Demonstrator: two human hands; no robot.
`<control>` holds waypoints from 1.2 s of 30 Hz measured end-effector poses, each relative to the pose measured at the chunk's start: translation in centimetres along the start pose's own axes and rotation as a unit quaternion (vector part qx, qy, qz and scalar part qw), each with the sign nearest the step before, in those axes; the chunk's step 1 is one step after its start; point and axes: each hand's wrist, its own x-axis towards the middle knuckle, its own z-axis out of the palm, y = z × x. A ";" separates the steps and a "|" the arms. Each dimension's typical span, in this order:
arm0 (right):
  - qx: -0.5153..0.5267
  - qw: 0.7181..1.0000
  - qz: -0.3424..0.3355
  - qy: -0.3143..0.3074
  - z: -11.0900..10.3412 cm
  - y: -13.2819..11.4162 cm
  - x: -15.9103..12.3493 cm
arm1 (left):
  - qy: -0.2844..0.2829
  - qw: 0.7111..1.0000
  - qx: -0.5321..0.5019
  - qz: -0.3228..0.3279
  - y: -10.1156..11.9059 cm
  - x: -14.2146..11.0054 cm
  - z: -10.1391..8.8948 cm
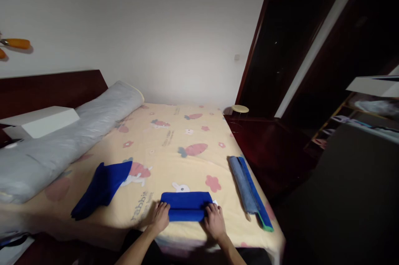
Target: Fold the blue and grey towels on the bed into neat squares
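Observation:
A blue cloth lies folded into a flat strip near the front edge of the bed, with a crease running along its length. My left hand grips its left end, fingers curled over the edge. At the right end my right hand holds the fabric the same way, beside a small white tag. Off to the left rests a crumpled blue cloth, apart from my hands. Along the bed's right side lie two narrow folded cloths, one grey-blue and one blue with a green end.
A yellow sheet with rabbits and carrots covers the bed. A long grey bolster and a white box are by the dark headboard. Beyond the bed stands a round stool; a shelf is at right.

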 end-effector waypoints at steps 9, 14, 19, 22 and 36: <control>0.093 0.988 -0.121 0.033 4.5 -4.5 0.2 | 0.136 0.976 -0.038 0.165 5.3 0.6 4.1; 0.080 0.987 -0.136 0.002 4.4 -3.1 1.2 | 0.156 0.969 -0.022 0.193 4.1 1.4 4.6; 0.041 0.999 -0.002 0.012 3.8 1.5 2.2 | 0.111 0.991 0.013 0.075 -0.2 1.8 2.4; 0.034 0.999 0.021 0.027 4.5 3.4 2.3 | 0.088 0.995 0.020 0.039 -1.5 1.9 1.8; 0.068 0.982 -0.174 0.013 6.4 -4.1 0.4 | 0.240 0.950 0.042 0.195 5.7 2.4 6.4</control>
